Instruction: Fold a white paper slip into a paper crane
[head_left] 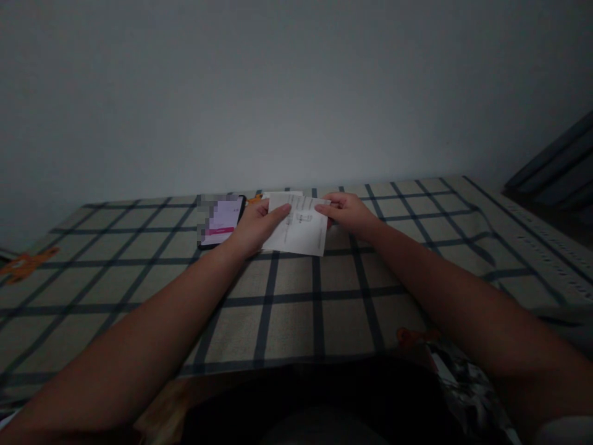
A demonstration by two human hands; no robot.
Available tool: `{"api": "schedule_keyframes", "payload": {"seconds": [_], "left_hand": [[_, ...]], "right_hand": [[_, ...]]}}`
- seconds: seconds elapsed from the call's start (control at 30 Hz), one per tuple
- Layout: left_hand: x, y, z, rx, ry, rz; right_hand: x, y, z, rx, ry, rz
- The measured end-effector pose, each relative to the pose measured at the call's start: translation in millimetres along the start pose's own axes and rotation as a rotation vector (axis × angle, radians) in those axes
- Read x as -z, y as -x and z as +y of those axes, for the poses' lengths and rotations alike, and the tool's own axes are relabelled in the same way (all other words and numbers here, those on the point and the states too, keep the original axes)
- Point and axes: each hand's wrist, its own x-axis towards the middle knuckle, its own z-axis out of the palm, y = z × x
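Between my two hands is a white printed sheet of paper (301, 238), with lines of small text and a little drawing on it. The print is too small to read. My left hand (257, 224) pinches its left side, thumb on top. At the upper right corner, my right hand (348, 213) grips it between thumb and fingers. Another pale paper edge shows just behind the sheet; I cannot tell whether it is held or lies on the cloth. Left of my left hand lies a phone (226, 217) with a lit screen, partly blurred out.
A checked cloth (291, 321) with orange printed figures covers the table. A plain grey wall (296, 93) rises behind its far edge. On the far right stands a dark slatted object (556, 161). Something shiny in black and white (467, 383) sits below the table's near edge.
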Motion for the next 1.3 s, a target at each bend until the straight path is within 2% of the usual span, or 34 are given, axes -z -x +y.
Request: {"api": "schedule_keyframes", "payload": {"seconds": [0.17, 0.33, 0.43, 0.67, 0.8, 1.2, 1.3], "left_hand": [[0.0, 0.1, 1.9, -0.003, -0.025, 0.005], [-0.7, 4.2, 2.2, 0.063, -0.178, -0.133], [-0.7, 5.9, 0.0, 0.026, -0.322, -0.173], [-1.1, 6.0, -0.3, -0.179, -0.489, -0.156], [-6.0, 11.4, 5.6, -0.277, -0.634, -0.099], [-12.7, 18.9, 10.3, -0.375, -0.773, -0.023], [-12.0, 18.1, 11.7, -0.417, -0.762, 0.026]], "right_hand": [[0.6, 1.7, -0.7, -0.013, 0.077, -0.066], [-1.4, 1.7, -1.5, -0.003, 0.072, -0.009], [-2.0, 2.1, 0.4, -0.021, 0.096, -0.057], [-5.6, 3.0, 8.1, 0.100, 0.310, -0.124], [-9.1, 3.5, 8.0, 0.192, 0.328, -0.140], [-15.1, 6.1, 5.6, 0.272, 0.414, -0.137], [-14.1, 6.0, 2.5, 0.265, 0.414, -0.123]]}}
